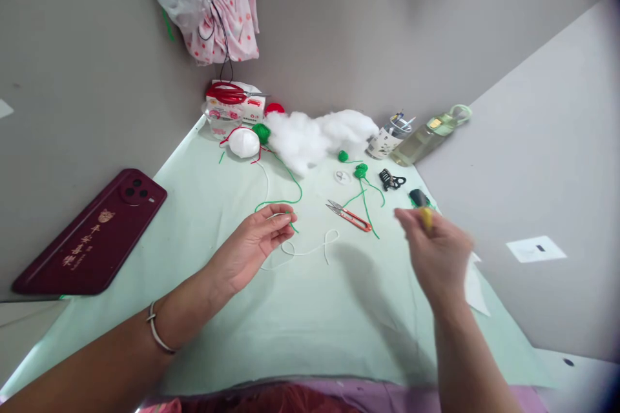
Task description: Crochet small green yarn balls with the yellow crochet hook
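My left hand (259, 239) pinches a green yarn (296, 188) above the middle of the table, and a short end of it sticks out past the fingertips. On the right, my right hand (436, 245) is raised and blurred, closed round a yellow-handled tool (426, 217) whose tip is smeared. Orange-handled snips (356, 216) lie between the two hands. A small green knotted piece (361, 171) with trailing strands is just behind them. Loose white yarn (310, 250) curls beside my left fingertips.
White stuffing (300, 139), a white yarn ball (243, 142) and a green ball (261, 134) sit at the back. A pen cup (385, 141), bottle (421, 142) and black hair clip (391, 179) stand or lie at right. A dark red phone (92, 232) is at left.
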### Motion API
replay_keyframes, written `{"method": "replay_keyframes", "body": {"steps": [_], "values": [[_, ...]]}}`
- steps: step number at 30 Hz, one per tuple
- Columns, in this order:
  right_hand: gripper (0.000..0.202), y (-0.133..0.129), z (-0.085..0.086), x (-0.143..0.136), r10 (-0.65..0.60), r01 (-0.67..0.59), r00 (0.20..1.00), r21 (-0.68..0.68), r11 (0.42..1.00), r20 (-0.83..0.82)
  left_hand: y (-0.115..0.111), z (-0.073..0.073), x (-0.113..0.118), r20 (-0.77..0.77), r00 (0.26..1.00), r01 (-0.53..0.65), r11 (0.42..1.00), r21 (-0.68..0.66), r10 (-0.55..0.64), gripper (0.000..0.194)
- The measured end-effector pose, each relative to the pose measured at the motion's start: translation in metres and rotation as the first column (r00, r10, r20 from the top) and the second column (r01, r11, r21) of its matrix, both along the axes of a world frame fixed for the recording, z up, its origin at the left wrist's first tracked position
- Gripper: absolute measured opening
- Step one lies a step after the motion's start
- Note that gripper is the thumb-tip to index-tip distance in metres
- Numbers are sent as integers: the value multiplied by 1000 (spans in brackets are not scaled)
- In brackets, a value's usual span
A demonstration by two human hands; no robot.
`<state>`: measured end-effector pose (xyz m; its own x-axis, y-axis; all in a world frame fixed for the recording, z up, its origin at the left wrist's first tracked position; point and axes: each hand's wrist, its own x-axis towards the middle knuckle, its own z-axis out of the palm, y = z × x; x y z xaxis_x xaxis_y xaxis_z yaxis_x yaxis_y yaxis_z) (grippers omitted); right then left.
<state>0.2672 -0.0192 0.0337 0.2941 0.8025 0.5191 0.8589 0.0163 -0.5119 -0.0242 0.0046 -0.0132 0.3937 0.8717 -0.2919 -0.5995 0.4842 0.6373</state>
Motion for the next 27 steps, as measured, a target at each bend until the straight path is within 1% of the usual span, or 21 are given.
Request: {"method": "replay_keyframes", "body": {"steps": [1,2,3,4,5,6,8,9,10,12,14,15,16,17,18,19,20,21,23,25,27], "values": [[32,-1,-4,-14,103,-105,993,-28,994,-64,-1,-1,1,10,1000,9,1000,-1,-9,13],[32,-2,-9,-29,225,-230,968,-33,973,-109,-1,-2,2,19,1000,21,1000,-6,-21,14],[24,-3,-14,-44,338,-342,933,-14,940,-128,-2,-3,3,26,999,33,999,-13,-33,15],[12,-3,-19,-57,433,-435,896,6,901,-102,-3,-3,4,32,998,47,999,-21,-46,15],[17,-3,-24,-68,531,-531,847,-8,847,-24,-4,-4,6,38,998,59,998,-29,-58,15],[29,-3,-27,-77,593,-594,799,-23,804,96,-5,-4,7,45,997,70,997,-35,-69,15],[49,-2,-28,-87,636,-653,689,-83,753,346,-7,-5,8,63,994,89,995,-40,-86,17],[53,-1,-27,-89,635,-671,632,-97,735,445,-8,-5,9,69,993,97,994,-39,-94,17],[53,0,-25,-90,628,-687,585,-97,720,514,-9,-5,9,72,992,105,994,-41,-101,18],[45,1,-24,-90,621,-727,540,-57,684,568,-9,-4,10,67,991,119,992,-47,-115,17],[40,3,-25,-91,635,-748,564,-1,664,528,-9,-3,10,53,991,125,991,-47,-123,16],[37,2,-27,-93,659,-748,593,13,664,463,-8,-3,10,46,992,124,991,-45,-122,17],[33,2,-29,-95,694,-747,625,16,665,357,-8,-2,10,38,992,118,992,-41,-116,18],[28,1,-30,-97,726,-745,655,16,667,208,-7,-2,10,27,994,108,993,-39,-107,19],[21,0,-31,-99,741,-741,671,17,671,24,-6,-1,10,13,996,93,995,-40,-93,21],[14,-1,-31,-101,727,-736,663,24,677,-177,-6,-1,10,-2,997,77,996,-41,-78,22],[9,-2,-30,-103,688,-732,624,32,681,-370,-5,0,10,-17,998,62,997,-40,-63,24],[8,-2,-29,-104,628,-726,566,38,686,-534,-5,1,10,-34,998,44,998,-38,-45,25],[14,-2,-27,-105,475,-715,435,27,698,-765,-5,2,10,-77,997,5,1000,-29,-7,27],[19,-1,-26,-104,311,-714,330,-21,699,-891,-4,3,10,-148,989,-24,1000,-7,23,28],[23,2,-28,-103,163,-707,261,-74,703,-951,-5,4,10,-238,970,-43,998,38,51,31]]}}
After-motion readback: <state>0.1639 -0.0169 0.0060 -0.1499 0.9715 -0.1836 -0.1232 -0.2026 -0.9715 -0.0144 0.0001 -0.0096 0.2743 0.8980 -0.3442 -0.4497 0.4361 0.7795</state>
